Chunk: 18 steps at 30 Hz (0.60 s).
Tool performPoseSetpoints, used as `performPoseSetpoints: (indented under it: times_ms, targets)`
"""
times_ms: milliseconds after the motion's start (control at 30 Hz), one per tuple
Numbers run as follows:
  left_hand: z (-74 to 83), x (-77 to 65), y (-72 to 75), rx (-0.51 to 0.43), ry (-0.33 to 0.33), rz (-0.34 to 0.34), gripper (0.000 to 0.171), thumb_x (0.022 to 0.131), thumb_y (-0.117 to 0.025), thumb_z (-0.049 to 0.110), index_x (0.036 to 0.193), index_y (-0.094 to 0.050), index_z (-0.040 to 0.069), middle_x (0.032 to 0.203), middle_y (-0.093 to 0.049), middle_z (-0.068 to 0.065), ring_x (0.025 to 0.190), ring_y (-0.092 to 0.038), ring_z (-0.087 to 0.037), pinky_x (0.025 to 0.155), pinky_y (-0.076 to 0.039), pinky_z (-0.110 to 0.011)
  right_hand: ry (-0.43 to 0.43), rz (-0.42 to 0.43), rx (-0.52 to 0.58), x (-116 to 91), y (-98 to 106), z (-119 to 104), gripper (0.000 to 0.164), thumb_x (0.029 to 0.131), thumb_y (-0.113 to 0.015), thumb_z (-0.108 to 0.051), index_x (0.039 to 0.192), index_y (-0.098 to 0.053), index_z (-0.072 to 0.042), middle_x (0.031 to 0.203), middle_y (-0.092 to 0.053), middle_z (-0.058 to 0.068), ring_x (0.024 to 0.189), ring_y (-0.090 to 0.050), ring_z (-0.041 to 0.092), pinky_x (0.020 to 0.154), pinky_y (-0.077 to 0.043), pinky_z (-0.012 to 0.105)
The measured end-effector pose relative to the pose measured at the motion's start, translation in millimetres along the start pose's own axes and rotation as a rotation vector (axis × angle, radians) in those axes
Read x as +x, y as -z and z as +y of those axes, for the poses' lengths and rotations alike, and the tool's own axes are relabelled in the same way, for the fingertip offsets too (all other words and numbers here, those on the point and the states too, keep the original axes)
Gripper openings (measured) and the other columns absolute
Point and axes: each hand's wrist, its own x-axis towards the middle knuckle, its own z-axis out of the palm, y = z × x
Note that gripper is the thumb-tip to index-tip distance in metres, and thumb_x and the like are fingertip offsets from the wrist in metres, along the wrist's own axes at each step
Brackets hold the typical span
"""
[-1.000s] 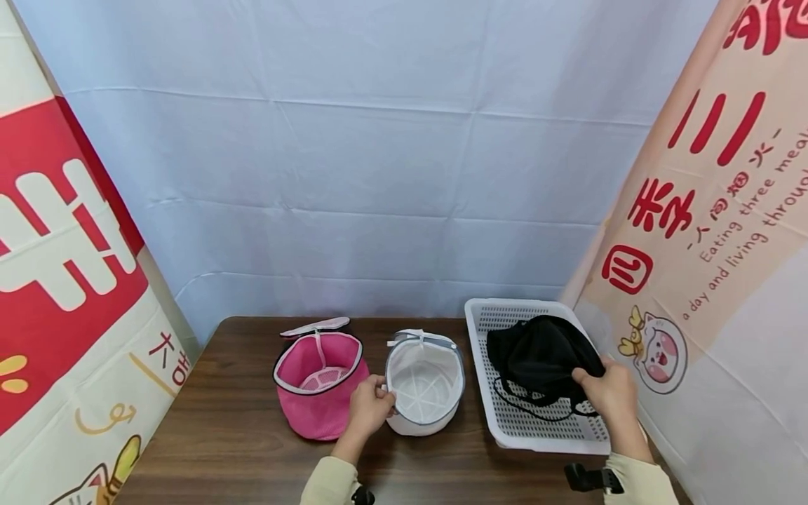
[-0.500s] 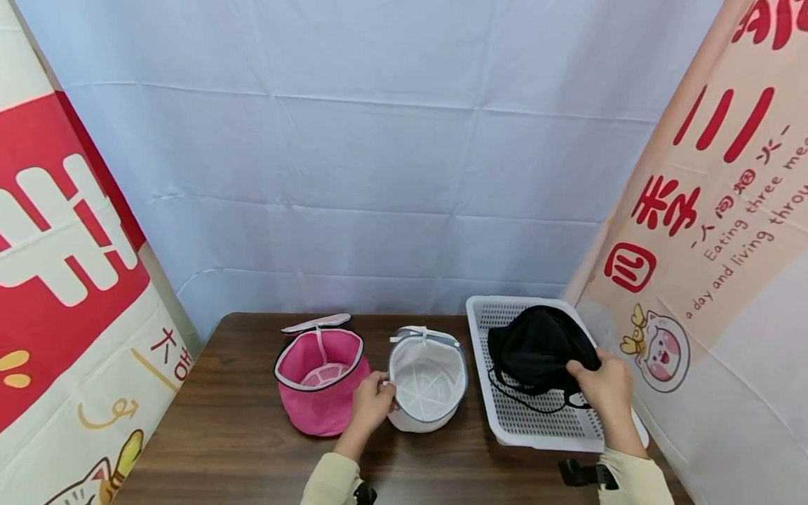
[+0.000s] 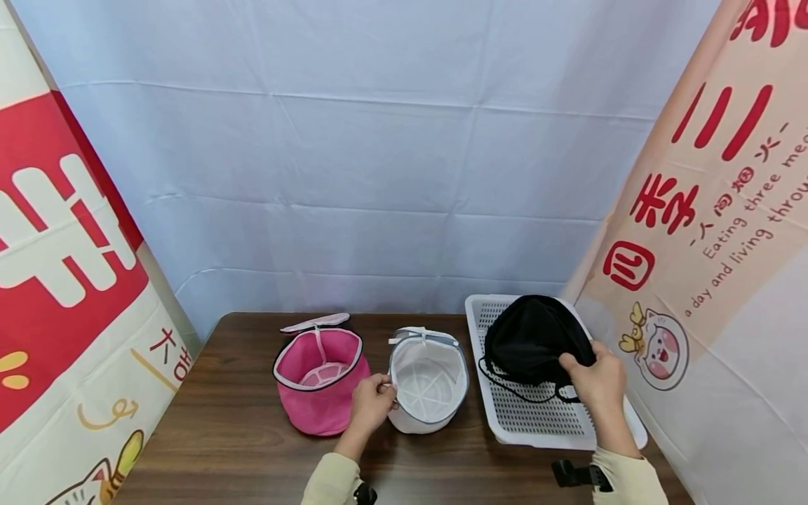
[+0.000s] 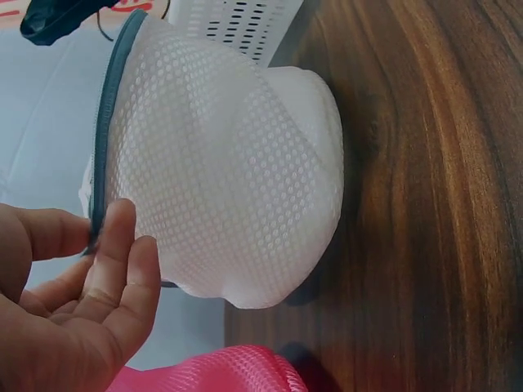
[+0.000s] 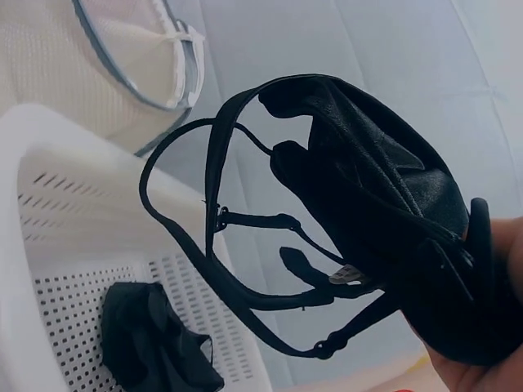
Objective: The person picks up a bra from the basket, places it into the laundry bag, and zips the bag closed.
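Note:
My left hand point(image 3: 372, 401) pinches the near-left rim of a white mesh laundry bag point(image 3: 426, 389), as the left wrist view also shows at the bag's dark zip edge point(image 4: 106, 122). The bag stands on the table with its mouth open. My right hand point(image 3: 600, 375) grips a black bra point(image 3: 533, 340) by one side, holding it over the white basket point(image 3: 536, 419). In the right wrist view its straps point(image 5: 216, 180) hang loose in loops, with small strap adjusters on them. Below, another black garment point(image 5: 155, 339) lies in the basket; its kind is unclear.
Left of the white bag stands a pink mesh laundry bag point(image 3: 322, 410), its lid point(image 3: 315, 322) folded back. Both bags and the basket are on a dark wooden table point(image 3: 221, 435). Hanging cloths point(image 3: 379, 175) enclose the table at the back and sides.
My right hand has lifted the black bra a little higher above the basket and moved slightly left. My left hand keeps its pinch on the white bag's rim.

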Motion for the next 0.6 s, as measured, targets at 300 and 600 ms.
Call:
performPoseSetpoints:
  times_ms: [300, 600]
  targets:
    - [1.3, 1.3, 1.8, 0.035, -0.014, 0.024, 0.027, 0.077, -0.061, -0.006, 0.104, -0.061, -0.012, 0.063, -0.061, -0.005, 0.050, -0.061, -0.014, 0.047, -0.049, -0.025, 0.039, 0.065, 0.041, -3, -6, -10, 0.021, 0.075, -0.065, -0.006, 0.089, -0.059, 0.008, 0.087, -0.058, 0.029, 0.076, -0.050, 0.037, 0.065, -0.037, 0.045]
    - [4.6, 1.1, 2.1, 0.105, -0.024, 0.035, 0.028, 0.075, -0.063, -0.005, 0.102, -0.062, -0.010, 0.065, -0.061, -0.003, 0.052, -0.060, -0.011, 0.047, -0.046, -0.026, 0.022, 0.086, 0.081, -5, -6, -19, 0.022, 0.075, -0.066, -0.006, 0.091, -0.062, 0.008, 0.089, -0.060, 0.029, 0.076, -0.051, 0.035, 0.064, -0.038, 0.040]
